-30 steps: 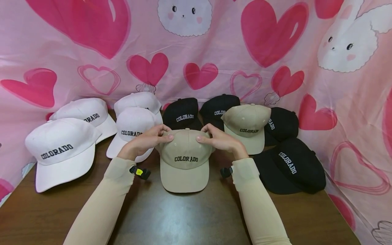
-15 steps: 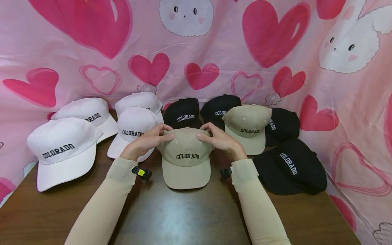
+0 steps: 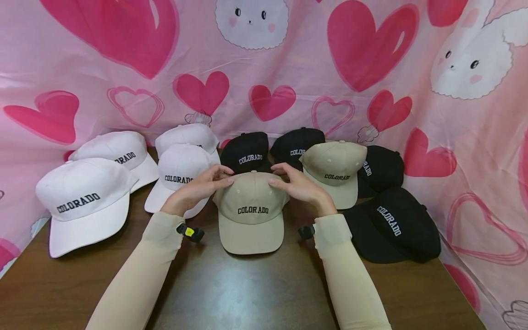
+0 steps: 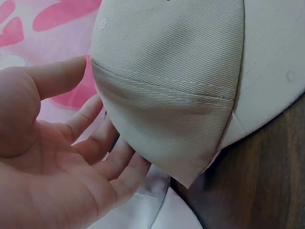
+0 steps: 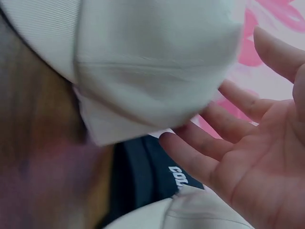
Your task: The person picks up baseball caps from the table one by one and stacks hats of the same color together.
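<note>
A beige cap (image 3: 250, 233) with dark COLORADO lettering sits on the brown table, its brim toward me. At its left side is my left hand (image 3: 195, 191), fingers loosely spread behind the crown. In the left wrist view that thumb stands just off the fabric, and the fingertips reach behind the cap's edge. My right hand (image 3: 304, 189) mirrors it on the other side. The right wrist view shows its thumb clear of the cap and relaxed fingers by the crown's lower edge; whether they touch I cannot tell.
White caps (image 3: 86, 206) stand at the left. Black caps (image 3: 247, 149) are at the back, with another black cap (image 3: 396, 224) at right. A second beige cap (image 3: 333, 165) overlaps black ones. A pink heart-print cloth (image 3: 305, 59) hangs behind the table (image 3: 243, 293).
The beige cap shifted slightly away from me, then stayed. Both thumbs, earlier on the crown, have come off it, and my right hand has moved a little outward.
</note>
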Demonstrator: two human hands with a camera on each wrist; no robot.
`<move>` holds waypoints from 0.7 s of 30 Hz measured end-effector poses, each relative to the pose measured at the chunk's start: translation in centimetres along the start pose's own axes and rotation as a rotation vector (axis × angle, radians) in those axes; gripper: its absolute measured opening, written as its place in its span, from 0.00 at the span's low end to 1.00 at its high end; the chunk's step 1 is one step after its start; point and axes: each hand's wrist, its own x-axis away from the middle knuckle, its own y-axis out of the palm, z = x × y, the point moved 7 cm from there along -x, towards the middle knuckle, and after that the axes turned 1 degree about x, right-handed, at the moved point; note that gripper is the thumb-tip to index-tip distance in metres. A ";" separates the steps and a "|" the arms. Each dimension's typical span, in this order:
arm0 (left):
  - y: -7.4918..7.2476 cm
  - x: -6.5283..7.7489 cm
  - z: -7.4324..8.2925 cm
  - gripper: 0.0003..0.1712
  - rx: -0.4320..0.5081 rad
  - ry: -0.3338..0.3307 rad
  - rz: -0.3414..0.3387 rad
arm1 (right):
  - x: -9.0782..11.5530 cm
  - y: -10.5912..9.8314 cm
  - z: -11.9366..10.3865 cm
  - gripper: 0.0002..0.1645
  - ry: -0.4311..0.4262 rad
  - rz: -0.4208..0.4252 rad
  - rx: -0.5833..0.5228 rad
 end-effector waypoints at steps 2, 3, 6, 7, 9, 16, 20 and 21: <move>-0.2 0.2 0.2 0.27 -0.021 0.001 0.013 | 0.4 -0.6 -0.5 0.33 -0.005 0.012 -0.003; -0.4 0.3 0.3 0.27 -0.035 0.005 0.021 | 0.6 -1.0 -0.7 0.32 -0.009 0.020 -0.001; -0.7 0.6 0.9 0.26 -0.068 0.025 0.050 | 1.4 -2.5 -1.9 0.31 -0.026 0.048 -0.024; -0.8 0.7 1.2 0.26 -0.078 0.035 0.059 | 1.8 -3.0 -2.4 0.30 -0.035 0.059 -0.028; -0.9 0.9 1.7 0.26 -0.098 0.057 0.079 | 2.7 -4.2 -3.3 0.29 -0.043 0.082 -0.034; -0.7 2.2 5.1 0.22 -0.128 0.165 0.134 | 4.8 -8.6 -1.8 0.32 -0.053 0.249 0.031; -0.5 2.2 5.8 0.21 -0.111 0.228 0.143 | 6.1 -11.0 -0.8 0.33 -0.048 0.367 0.051; -0.4 2.4 6.1 0.21 -0.108 0.236 0.142 | 6.4 -11.6 -0.5 0.33 -0.052 0.404 0.056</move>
